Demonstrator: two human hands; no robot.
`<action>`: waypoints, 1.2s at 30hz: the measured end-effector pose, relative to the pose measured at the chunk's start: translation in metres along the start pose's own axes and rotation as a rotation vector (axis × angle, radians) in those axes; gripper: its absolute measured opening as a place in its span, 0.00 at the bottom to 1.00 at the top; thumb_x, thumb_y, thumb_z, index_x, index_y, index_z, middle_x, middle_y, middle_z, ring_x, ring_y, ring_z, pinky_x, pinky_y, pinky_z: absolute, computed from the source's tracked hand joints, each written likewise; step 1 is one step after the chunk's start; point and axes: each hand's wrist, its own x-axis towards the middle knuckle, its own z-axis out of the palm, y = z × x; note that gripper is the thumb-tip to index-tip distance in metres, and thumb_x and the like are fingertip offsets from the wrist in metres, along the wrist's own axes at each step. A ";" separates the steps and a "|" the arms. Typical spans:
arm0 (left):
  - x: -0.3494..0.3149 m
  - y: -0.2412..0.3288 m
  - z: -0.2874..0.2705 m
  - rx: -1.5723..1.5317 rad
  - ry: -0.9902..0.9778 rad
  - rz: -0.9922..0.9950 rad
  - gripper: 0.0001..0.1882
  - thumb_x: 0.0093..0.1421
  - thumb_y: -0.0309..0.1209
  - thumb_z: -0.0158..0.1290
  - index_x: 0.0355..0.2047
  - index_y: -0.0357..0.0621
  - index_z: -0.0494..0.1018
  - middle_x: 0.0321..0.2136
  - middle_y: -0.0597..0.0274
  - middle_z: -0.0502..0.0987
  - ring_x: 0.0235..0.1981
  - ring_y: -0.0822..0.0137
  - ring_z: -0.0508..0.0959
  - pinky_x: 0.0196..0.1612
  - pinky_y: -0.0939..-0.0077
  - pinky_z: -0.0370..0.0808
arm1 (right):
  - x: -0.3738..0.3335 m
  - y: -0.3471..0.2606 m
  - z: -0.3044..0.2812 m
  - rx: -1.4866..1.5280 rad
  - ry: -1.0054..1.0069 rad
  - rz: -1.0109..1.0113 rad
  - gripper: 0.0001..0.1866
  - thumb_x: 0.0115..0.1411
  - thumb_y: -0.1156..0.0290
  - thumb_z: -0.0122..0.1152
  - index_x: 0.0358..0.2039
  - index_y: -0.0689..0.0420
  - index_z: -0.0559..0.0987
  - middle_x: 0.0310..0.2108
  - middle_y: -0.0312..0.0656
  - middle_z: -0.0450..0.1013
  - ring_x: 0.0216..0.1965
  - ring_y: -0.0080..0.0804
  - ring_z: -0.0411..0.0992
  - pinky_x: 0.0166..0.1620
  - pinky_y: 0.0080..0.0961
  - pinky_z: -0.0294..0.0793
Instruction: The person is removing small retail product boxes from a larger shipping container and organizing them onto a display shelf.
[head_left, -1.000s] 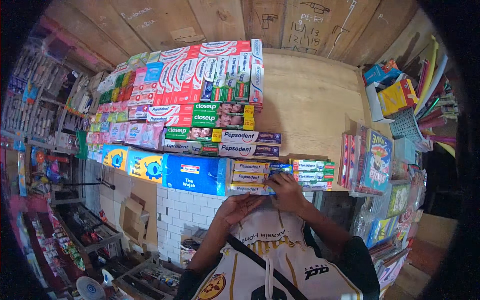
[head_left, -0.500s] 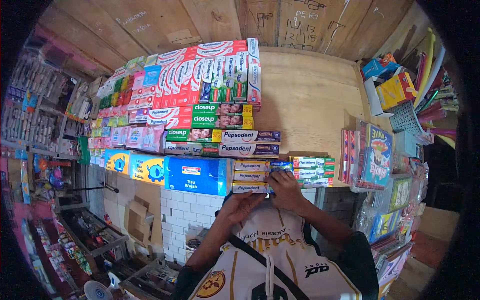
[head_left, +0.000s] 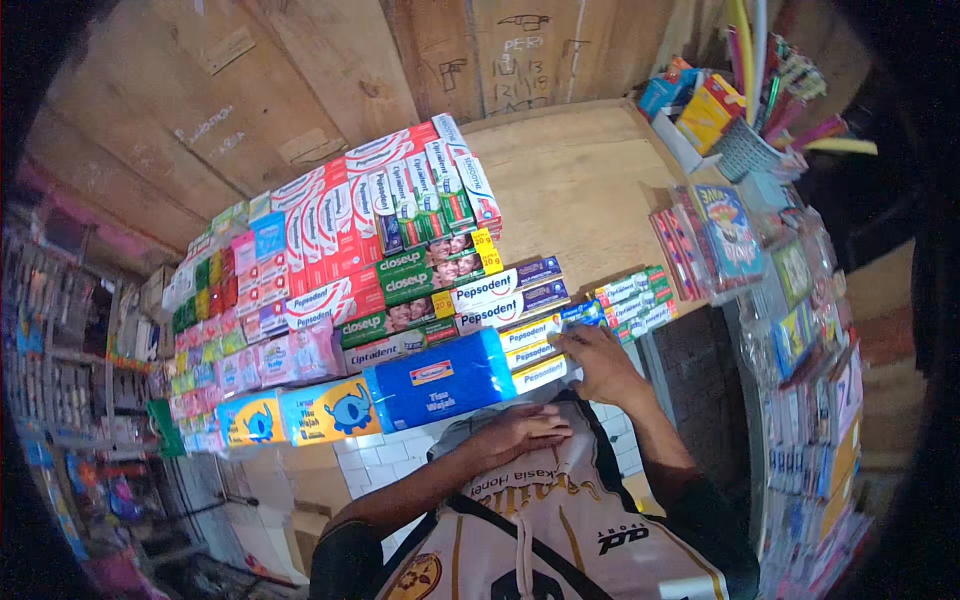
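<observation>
My right hand (head_left: 605, 368) reaches up to the front edge of the shelf, its bent fingers apart and touching the right ends of three stacked yellow-and-white toothpaste boxes (head_left: 530, 352). Just beyond its fingers lies a small blue-and-yellow box (head_left: 582, 314). Green-and-white toothpaste boxes (head_left: 636, 300) are stacked to the right of it. In front of my chest, my left hand (head_left: 520, 436) hovers below the yellow-and-white stack with fingers stretched out and nothing in it. A blue facial tissue pack (head_left: 440, 382) adjoins that stack on its left.
Rows of red-and-white toothpaste boxes (head_left: 335, 225), pink packs (head_left: 300, 352) and yellow tissue packs (head_left: 330, 408) fill the left side. A bare wooden board (head_left: 560, 180) lies behind. Books (head_left: 725, 235) and a grey-blue basket (head_left: 740, 150) stand at the right.
My left hand has come off the yellow-and-white boxes and drawn back toward my chest. My right hand stays at their right ends. The view has tilted, so the shelf appears slanted.
</observation>
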 end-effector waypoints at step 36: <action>0.062 -0.248 -0.038 1.319 -0.359 -0.330 0.09 0.58 0.22 0.52 0.40 0.41 0.70 0.32 0.59 0.78 0.31 0.71 0.77 0.33 0.78 0.74 | -0.312 -0.145 0.283 0.830 1.275 1.049 0.15 0.57 0.68 0.58 0.41 0.64 0.76 0.36 0.53 0.75 0.36 0.41 0.76 0.40 0.32 0.75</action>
